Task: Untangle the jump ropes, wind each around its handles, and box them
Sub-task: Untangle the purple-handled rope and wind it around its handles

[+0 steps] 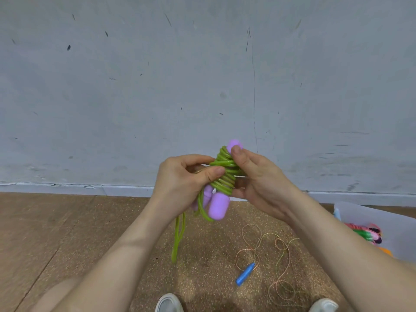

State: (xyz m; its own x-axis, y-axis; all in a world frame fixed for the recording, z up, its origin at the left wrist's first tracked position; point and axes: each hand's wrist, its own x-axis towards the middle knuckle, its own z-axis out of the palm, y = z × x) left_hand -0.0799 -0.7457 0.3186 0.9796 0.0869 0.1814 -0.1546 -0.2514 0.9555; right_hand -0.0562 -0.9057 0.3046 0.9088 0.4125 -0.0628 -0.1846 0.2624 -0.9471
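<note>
I hold a green jump rope (225, 174) wound in many coils around its purple handles (218, 209) at chest height in front of the wall. My left hand (182, 181) pinches the coils from the left, thumb on top. My right hand (256, 176) grips the bundle from the right, thumb near the upper purple handle end (234, 144). A loose green loop (177, 237) hangs down below the bundle. On the floor lies a thin orange-speckled rope (276, 251) in loose loops with a blue handle (245, 274).
A white box (360, 212) stands at the right edge with wound pink and green ropes (364, 231) inside. A grey wall rises straight ahead above a baseboard. The floor is brown cork-like board. Two white shoe tips (168, 304) show at the bottom.
</note>
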